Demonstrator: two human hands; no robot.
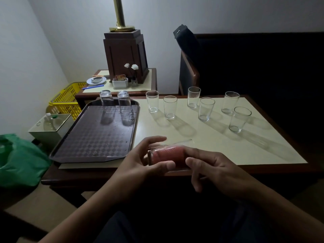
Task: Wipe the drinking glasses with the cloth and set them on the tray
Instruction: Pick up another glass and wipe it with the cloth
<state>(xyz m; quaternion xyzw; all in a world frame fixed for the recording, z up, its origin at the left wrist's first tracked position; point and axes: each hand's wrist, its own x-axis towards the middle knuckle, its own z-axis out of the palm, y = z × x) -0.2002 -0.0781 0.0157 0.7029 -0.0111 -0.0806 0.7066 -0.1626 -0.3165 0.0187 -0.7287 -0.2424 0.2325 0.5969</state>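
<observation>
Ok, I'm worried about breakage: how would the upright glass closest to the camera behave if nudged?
That glass looks thin and clear, so probably fragile. Its base is narrower than its rim, so a high nudge might tip it. On the smooth table it may slide.

Views: one wide-angle camera, worn on the person's head.
Position: above and behind the left hand point(140, 163) and right hand point(215, 167), at the tabletop's point(192, 137) near edge.
Direction: forward and down, across the tabletop toward the wall point(228, 14).
Nearness: close; the hands and the drinking glass point(166, 157) they hold sit low in the middle, and the forearms run off the bottom edge.
Coverage: the tray point(91, 137) at left, upright glasses point(206, 109) to the right, the side table point(145, 83) beyond, and the yellow basket point(66, 100) far left.
Lens effect: the tabletop's edges splay outward.
</observation>
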